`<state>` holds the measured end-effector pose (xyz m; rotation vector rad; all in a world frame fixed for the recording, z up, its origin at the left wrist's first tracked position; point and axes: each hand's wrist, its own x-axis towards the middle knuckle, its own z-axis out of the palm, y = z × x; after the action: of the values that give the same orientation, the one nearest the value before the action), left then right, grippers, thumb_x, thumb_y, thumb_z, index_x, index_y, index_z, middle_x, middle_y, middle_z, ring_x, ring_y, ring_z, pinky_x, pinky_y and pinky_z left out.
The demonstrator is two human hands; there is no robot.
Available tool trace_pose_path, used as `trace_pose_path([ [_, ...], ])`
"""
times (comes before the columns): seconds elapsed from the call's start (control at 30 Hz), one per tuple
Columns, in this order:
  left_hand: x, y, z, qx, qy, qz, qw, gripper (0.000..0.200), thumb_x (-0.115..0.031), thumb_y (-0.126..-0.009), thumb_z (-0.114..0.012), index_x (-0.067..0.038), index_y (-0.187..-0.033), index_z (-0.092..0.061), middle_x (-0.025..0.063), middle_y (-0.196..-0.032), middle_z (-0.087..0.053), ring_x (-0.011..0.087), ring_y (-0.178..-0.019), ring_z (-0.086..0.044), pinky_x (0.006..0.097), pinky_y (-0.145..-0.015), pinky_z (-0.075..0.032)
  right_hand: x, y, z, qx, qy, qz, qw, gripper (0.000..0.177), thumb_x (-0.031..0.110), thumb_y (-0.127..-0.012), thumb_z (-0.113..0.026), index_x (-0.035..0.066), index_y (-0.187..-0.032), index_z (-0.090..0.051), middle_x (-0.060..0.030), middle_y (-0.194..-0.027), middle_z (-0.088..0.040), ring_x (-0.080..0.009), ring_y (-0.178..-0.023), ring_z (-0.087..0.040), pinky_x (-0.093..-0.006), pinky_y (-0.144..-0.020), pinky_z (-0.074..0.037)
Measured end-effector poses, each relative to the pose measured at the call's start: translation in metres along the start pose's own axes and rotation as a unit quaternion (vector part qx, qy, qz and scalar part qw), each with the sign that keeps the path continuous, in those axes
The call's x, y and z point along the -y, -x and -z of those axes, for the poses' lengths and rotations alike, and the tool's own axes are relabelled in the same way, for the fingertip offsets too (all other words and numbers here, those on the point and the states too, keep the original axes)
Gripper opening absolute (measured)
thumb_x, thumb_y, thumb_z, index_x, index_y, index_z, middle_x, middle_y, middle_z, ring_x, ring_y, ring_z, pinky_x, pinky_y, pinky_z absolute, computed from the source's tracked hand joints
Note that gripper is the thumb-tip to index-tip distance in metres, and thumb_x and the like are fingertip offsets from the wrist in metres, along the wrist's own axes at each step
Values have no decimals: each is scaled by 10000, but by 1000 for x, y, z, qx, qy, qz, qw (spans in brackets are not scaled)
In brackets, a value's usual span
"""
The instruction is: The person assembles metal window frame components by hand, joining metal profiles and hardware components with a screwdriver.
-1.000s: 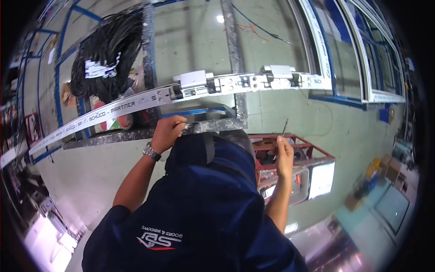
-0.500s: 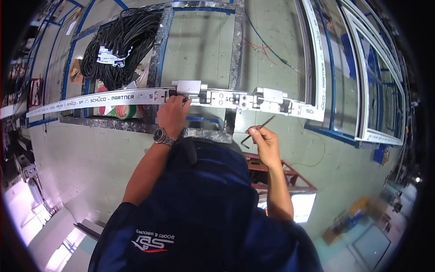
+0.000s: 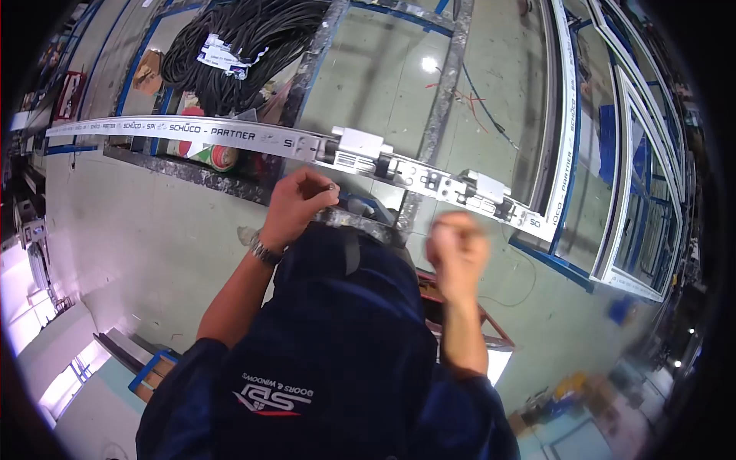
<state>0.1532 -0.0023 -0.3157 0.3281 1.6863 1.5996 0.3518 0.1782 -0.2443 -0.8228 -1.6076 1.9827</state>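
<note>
My left hand (image 3: 295, 203), with a metal watch at the wrist, is closed in a pinch just in front of the frame profile. A tiny dark bit shows at its fingertips, too small to name. My right hand (image 3: 458, 253) is smeared by motion, near the profile's right part, and no tool can be made out in it. The white aluminium profile (image 3: 230, 135), covered in printed film, runs across the view. Two silver hinges, a left hinge (image 3: 360, 143) and a right hinge (image 3: 484, 186), are mounted on it.
A paint-spattered stand (image 3: 437, 115) supports the profile. A bundle of black gaskets (image 3: 268, 38) and a round green-and-red can (image 3: 222, 157) lie behind it on the left. More white frames (image 3: 625, 169) lean on blue racks at the right. A red box (image 3: 494, 330) stands beside my right forearm.
My left hand has come off the left hinge, back toward me. My right hand, which held a hex key, has moved and blurred; the key is no longer visible. The view has turned slightly.
</note>
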Motion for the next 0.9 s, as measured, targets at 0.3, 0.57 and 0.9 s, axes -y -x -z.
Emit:
trace_pose_path([
  [0.3,-230,65,105,-67,-110,-634,763,210,21,-881,-573,30,-1090,-588,161,-964,-674,182,-726,-649,252,-673,-541,231,-12,-18,236,8,418,877,313,314,-881,-604,165,-952,-337,-68,-804,-493,-154,-577,-431,-272,-490,-391],
  [0.57,-237,78,130,-99,-148,-655,734,234,-33,-894,-562,41,-1115,-586,173,-1001,-668,181,-712,-641,255,-663,-532,216,-23,-54,175,81,497,846,273,289,-880,-598,131,-951,-387,-59,-779,-485,-145,-554,-420,-273,-470,-371],
  [0.9,-226,75,143,-132,-165,-650,730,283,-101,-911,-549,54,-1146,-582,188,-1047,-661,179,-694,-630,260,-651,-521,206,-36,-59,123,99,524,837,231,257,-878,-591,89,-950,-449,-47,-747,-474,-133,-524,-406,-274,-445,-347],
])
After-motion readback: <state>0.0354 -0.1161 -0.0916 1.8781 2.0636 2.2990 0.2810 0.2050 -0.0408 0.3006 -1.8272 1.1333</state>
